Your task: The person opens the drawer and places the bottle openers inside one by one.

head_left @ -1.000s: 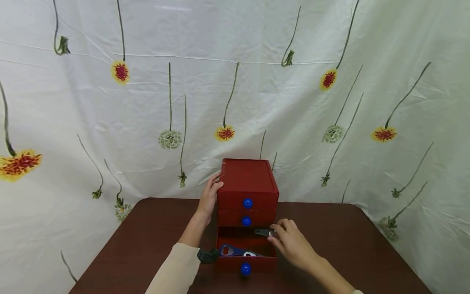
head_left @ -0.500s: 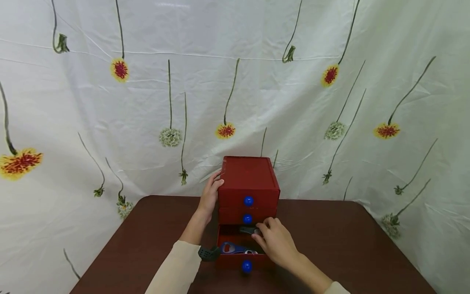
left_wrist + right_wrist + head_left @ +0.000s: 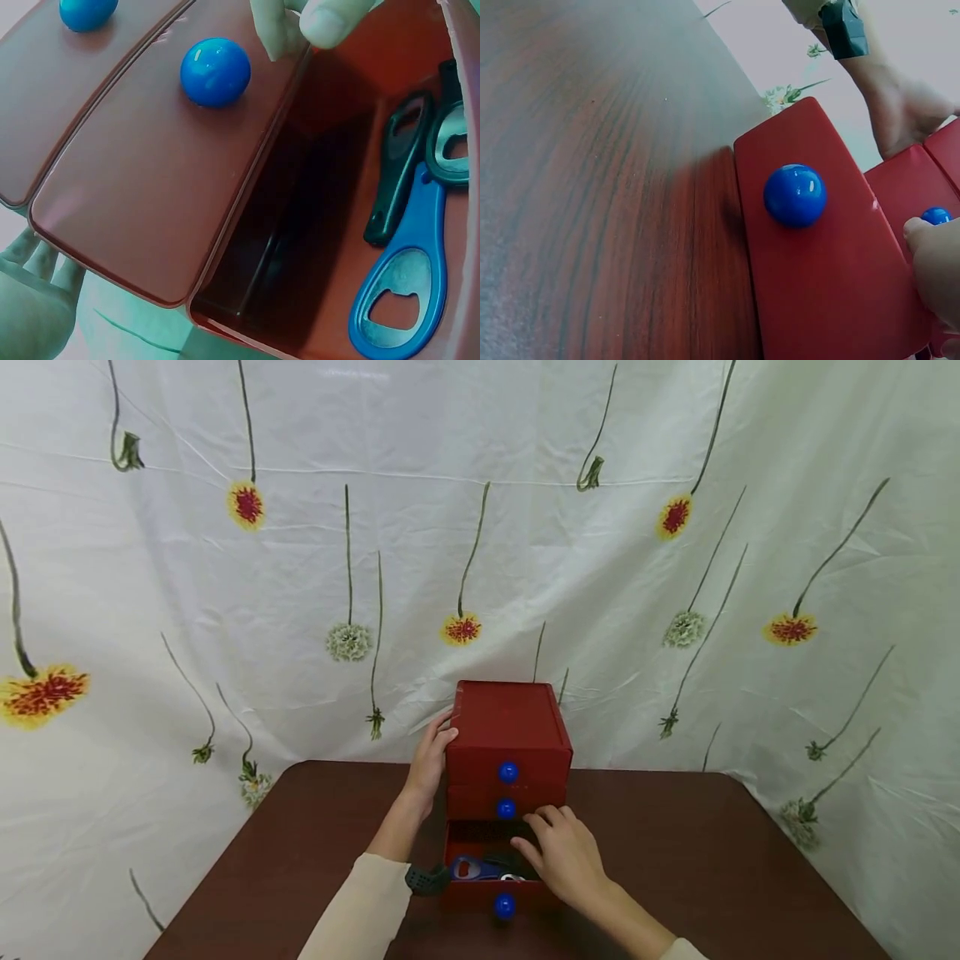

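A red cabinet (image 3: 510, 718) with blue round knobs stands on the table, its bottom drawer (image 3: 517, 893) pulled out. My left hand (image 3: 427, 764) rests against the cabinet's left side, fingers lying along it. Over the right part of the drawer hovers my right hand (image 3: 566, 852), fingers apart and holding nothing. Inside the drawer lie a blue bottle opener (image 3: 397, 300), a dark-handled bottle opener (image 3: 401, 165) and another dark opener (image 3: 450, 142) with a metal head, close together near the drawer's front wall. In the right wrist view, the drawer's front (image 3: 825, 247) hides its contents.
Two shut drawers sit above, with an upper knob (image 3: 508, 772) and a middle knob (image 3: 506, 808). The dark wooden table (image 3: 660, 827) extends to both sides. A white flower-print cloth (image 3: 600, 568) hangs behind it.
My right hand moved left over the drawer and let go of a dark bottle opener, which dropped in among the others. My left hand stayed at the cabinet's side.
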